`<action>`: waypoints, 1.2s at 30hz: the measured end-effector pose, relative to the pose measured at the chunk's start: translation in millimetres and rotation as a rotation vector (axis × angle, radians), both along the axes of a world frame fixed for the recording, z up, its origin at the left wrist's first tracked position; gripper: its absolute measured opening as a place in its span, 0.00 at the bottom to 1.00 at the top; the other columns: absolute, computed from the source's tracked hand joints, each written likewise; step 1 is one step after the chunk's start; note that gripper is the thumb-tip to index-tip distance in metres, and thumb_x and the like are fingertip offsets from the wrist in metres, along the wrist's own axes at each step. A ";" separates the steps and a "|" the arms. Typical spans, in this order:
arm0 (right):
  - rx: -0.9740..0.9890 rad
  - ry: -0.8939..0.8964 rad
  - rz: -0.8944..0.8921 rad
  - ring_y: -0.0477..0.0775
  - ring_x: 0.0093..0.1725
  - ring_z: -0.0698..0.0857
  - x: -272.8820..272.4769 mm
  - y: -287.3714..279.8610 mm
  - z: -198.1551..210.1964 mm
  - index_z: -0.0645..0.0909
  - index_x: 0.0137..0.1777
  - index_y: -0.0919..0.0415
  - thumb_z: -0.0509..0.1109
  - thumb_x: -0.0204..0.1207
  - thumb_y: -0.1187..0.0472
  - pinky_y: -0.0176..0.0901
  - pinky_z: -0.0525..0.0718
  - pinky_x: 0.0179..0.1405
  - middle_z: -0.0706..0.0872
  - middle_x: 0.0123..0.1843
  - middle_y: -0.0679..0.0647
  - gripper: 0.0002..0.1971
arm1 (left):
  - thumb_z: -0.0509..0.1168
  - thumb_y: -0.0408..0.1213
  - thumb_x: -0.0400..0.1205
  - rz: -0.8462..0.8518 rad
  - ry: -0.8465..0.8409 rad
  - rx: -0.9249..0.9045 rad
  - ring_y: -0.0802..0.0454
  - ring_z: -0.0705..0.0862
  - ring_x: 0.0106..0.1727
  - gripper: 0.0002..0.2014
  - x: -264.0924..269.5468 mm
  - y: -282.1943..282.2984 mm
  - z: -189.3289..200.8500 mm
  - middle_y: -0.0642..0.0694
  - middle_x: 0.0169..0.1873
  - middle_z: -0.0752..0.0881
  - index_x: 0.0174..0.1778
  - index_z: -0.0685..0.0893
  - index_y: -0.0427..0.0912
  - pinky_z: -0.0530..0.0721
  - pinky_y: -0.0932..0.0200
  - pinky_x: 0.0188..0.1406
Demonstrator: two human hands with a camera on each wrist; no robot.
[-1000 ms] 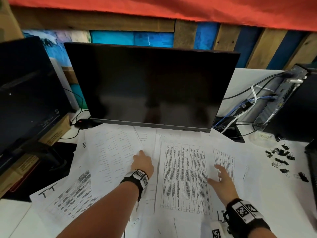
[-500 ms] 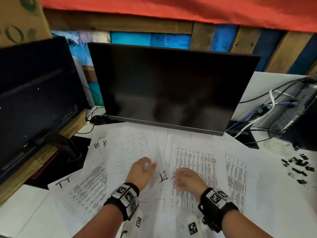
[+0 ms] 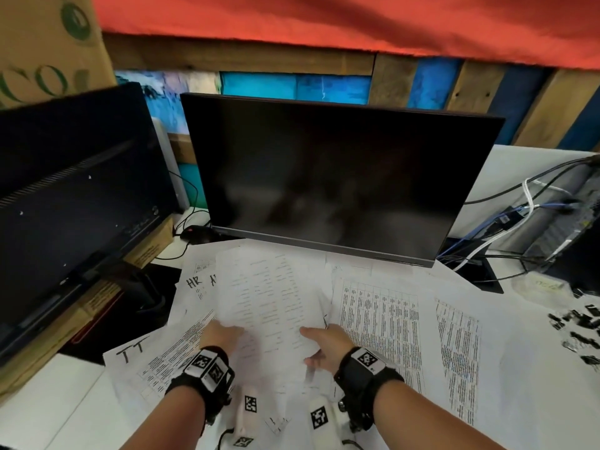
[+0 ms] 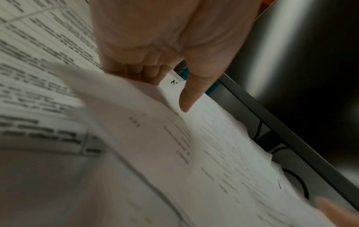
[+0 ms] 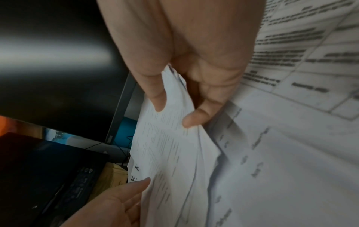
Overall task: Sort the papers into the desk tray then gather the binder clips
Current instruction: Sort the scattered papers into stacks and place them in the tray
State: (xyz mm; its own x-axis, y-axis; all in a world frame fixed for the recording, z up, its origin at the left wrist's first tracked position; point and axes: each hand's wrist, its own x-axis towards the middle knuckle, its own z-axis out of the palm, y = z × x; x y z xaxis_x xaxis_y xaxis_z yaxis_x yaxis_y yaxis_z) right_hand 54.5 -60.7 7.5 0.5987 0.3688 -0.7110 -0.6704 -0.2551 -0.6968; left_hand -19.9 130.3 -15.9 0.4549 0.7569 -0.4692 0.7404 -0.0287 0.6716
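A thin bundle of papers (image 3: 269, 300) is lifted off the tabletop (image 3: 48, 414) between my two hands, its far end pointing toward the monitor (image 3: 328, 180). My right hand (image 3: 328, 344) pinches the bundle's right edge: in the right wrist view the thumb lies on the printed top face and a curled finger (image 5: 196, 118) presses from underneath. My left hand (image 3: 220, 336) grips the left edge, with fingers curled under the sheets and the thumb (image 4: 191, 92) stretched down onto the top page in the left wrist view.

Under and around the bundle, more loose sheets (image 3: 383, 323) lie spread and overlapping on the tabletop, some printed with dense tables, one marked "TT" (image 3: 131, 350) at my near left and another marked "HR" (image 3: 194, 282) farther back. The binder clips (image 3: 576, 329) lie scattered in a loose cluster at the far right, well apart from both hands.

A second dark screen (image 3: 74, 196) stands at the left, and cables (image 3: 506, 228) run to a box at the right.
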 end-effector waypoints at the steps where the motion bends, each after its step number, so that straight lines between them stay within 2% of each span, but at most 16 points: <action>1: -0.004 -0.001 -0.005 0.60 0.30 0.81 0.3 3.0 -0.7 0.77 0.60 0.73 0.73 0.72 0.68 0.39 0.78 0.18 0.84 0.56 0.70 0.18 | 0.68 0.26 0.75 -0.002 -0.031 -0.011 0.36 0.82 0.59 0.15 -0.2 -1.6 1.6 0.32 0.53 0.85 0.56 0.80 0.25 0.75 0.55 0.49; 3: -0.008 -0.033 -0.031 0.58 0.28 0.79 2.1 4.3 -2.1 0.78 0.56 0.72 0.67 0.73 0.75 0.39 0.75 0.19 0.85 0.46 0.67 0.12 | 0.68 0.24 0.74 0.012 -0.115 -0.033 0.36 0.83 0.56 0.11 -2.6 -2.1 2.6 0.32 0.49 0.85 0.52 0.81 0.28 0.73 0.57 0.46; 5: -0.015 -0.099 -0.066 0.59 0.32 0.80 3.9 -2.2 0.2 0.79 0.49 0.69 0.64 0.73 0.78 0.41 0.75 0.23 0.84 0.40 0.62 0.08 | 0.69 0.27 0.75 0.048 -0.216 -0.089 0.39 0.82 0.49 0.07 -4.8 -3.1 4.2 0.32 0.49 0.86 0.48 0.83 0.32 0.76 0.55 0.47; 6: -0.002 -0.121 -0.081 0.61 0.35 0.82 4.2 -8.5 3.4 0.79 0.47 0.67 0.64 0.73 0.78 0.41 0.75 0.22 0.85 0.42 0.63 0.08 | 0.69 0.29 0.76 0.059 -0.255 -0.124 0.41 0.82 0.47 0.03 -5.7 -4.2 5.2 0.33 0.48 0.87 0.43 0.83 0.35 0.77 0.53 0.48; 8: 0.023 -0.150 -0.105 0.62 0.41 0.83 5.2 -26.7 8.0 0.79 0.53 0.67 0.64 0.73 0.77 0.38 0.75 0.18 0.86 0.52 0.66 0.11 | 0.70 0.33 0.76 0.062 -0.306 -0.169 0.40 0.82 0.47 0.04 -5.3 -5.6 1.9 0.36 0.44 0.87 0.38 0.81 0.39 0.80 0.50 0.53; 10: 0.040 -0.163 -0.141 0.59 0.39 0.84 6.8 -51.8 9.4 0.77 0.58 0.69 0.64 0.72 0.78 0.35 0.75 0.15 0.86 0.53 0.66 0.15 | 0.71 0.38 0.76 0.041 -0.315 -0.117 0.39 0.83 0.51 0.09 -2.9 -7.2 -3.2 0.36 0.49 0.86 0.46 0.83 0.36 0.80 0.48 0.59; 13: 0.013 -0.180 -0.178 0.58 0.34 0.82 11.0 -96.5 7.6 0.78 0.58 0.76 0.66 0.71 0.78 0.33 0.71 0.14 0.88 0.47 0.66 0.14 | 0.70 0.47 0.75 0.000 -0.174 0.058 0.36 0.81 0.60 0.19 2.4 -9.8 -6.2 0.35 0.61 0.82 0.58 0.82 0.40 0.79 0.48 0.63; 17: -0.075 -0.207 -0.223 0.59 0.34 0.82 14.2 -151.1 4.8 0.79 0.56 0.79 0.69 0.69 0.76 0.34 0.70 0.18 0.89 0.49 0.71 0.15 | 0.71 0.46 0.74 -0.127 -0.030 0.101 0.35 0.76 0.68 0.32 9.1 -18.1 -5.3 0.34 0.70 0.75 0.72 0.73 0.40 0.76 0.43 0.67; 22: -0.247 -0.294 -0.274 0.54 0.20 0.82 12.0 -200.0 7.0 0.82 0.46 0.70 0.73 0.65 0.75 0.35 0.75 0.18 0.87 0.35 0.63 0.09 | 0.72 0.47 0.71 -0.271 0.117 0.235 0.39 0.74 0.70 0.35 13.2 -30.5 -5.5 0.40 0.71 0.75 0.74 0.70 0.44 0.75 0.46 0.69; 24: -0.419 -0.381 -0.192 0.56 0.28 0.82 11.4 -210.8 5.3 0.81 0.45 0.68 0.72 0.69 0.72 0.41 0.79 0.28 0.86 0.35 0.59 0.06 | 0.70 0.50 0.71 -0.318 0.186 0.335 0.41 0.74 0.69 0.31 11.9 -38.8 -3.3 0.43 0.69 0.75 0.71 0.74 0.49 0.74 0.47 0.68; 26: -0.573 -0.501 -0.138 0.57 0.39 0.82 13.6 -216.2 4.5 0.79 0.48 0.63 0.73 0.71 0.66 0.44 0.79 0.36 0.85 0.40 0.57 0.08 | 0.67 0.56 0.71 -0.402 0.241 0.431 0.44 0.75 0.67 0.26 9.0 -47.6 -1.2 0.46 0.66 0.77 0.65 0.79 0.54 0.74 0.48 0.67; 28: -0.597 -0.542 -0.166 0.57 0.46 0.80 17.8 -217.7 4.3 0.74 0.51 0.61 0.73 0.72 0.62 0.44 0.75 0.43 0.82 0.46 0.58 0.12 | 0.65 0.59 0.72 -0.478 0.245 0.470 0.46 0.75 0.66 0.24 6.2 -56.2 0.7 0.49 0.64 0.78 0.62 0.81 0.54 0.72 0.49 0.67; 30: -0.610 -0.491 -0.180 0.58 0.48 0.81 26.2 -216.2 -2.6 0.75 0.51 0.63 0.74 0.71 0.58 0.46 0.76 0.47 0.83 0.48 0.59 0.14 | 0.65 0.60 0.72 -0.542 0.208 0.415 0.49 0.77 0.65 0.25 4.3 -64.0 0.4 0.50 0.63 0.80 0.62 0.81 0.51 0.73 0.52 0.67; 33: -0.675 -0.426 -0.051 0.61 0.48 0.85 38.9 -210.5 -14.5 0.82 0.50 0.68 0.75 0.70 0.53 0.44 0.79 0.41 0.87 0.48 0.63 0.18 | 0.68 0.55 0.73 -0.589 0.105 0.229 0.49 0.79 0.65 0.28 7.1 -69.5 0.0 0.46 0.65 0.80 0.65 0.78 0.42 0.77 0.56 0.65; 35: -0.673 -0.356 -0.028 0.61 0.45 0.86 42.8 -203.5 -12.4 0.83 0.46 0.69 0.75 0.69 0.53 0.42 0.78 0.32 0.87 0.44 0.63 0.18 | 0.68 0.53 0.75 -0.633 0.130 0.199 0.47 0.77 0.68 0.31 9.2 -70.8 0.9 0.43 0.68 0.78 0.69 0.75 0.39 0.75 0.56 0.67; 36: -0.645 -0.322 -0.039 0.62 0.44 0.87 43.5 -199.5 -9.6 0.83 0.46 0.71 0.76 0.68 0.54 0.43 0.81 0.31 0.87 0.43 0.63 0.18 | 0.68 0.52 0.75 -0.655 0.146 0.190 0.47 0.76 0.69 0.31 9.9 -71.5 3.0 0.42 0.70 0.76 0.71 0.73 0.39 0.74 0.56 0.69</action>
State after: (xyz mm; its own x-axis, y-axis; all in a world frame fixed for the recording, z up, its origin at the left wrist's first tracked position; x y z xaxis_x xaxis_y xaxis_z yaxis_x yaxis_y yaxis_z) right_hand 97.9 -260.2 -2.2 0.8193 -0.0910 -0.5661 -0.4742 -0.6626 -0.5797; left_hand -10.0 58.8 -12.8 0.7883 0.4231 -0.4468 0.6127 -0.6072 0.5059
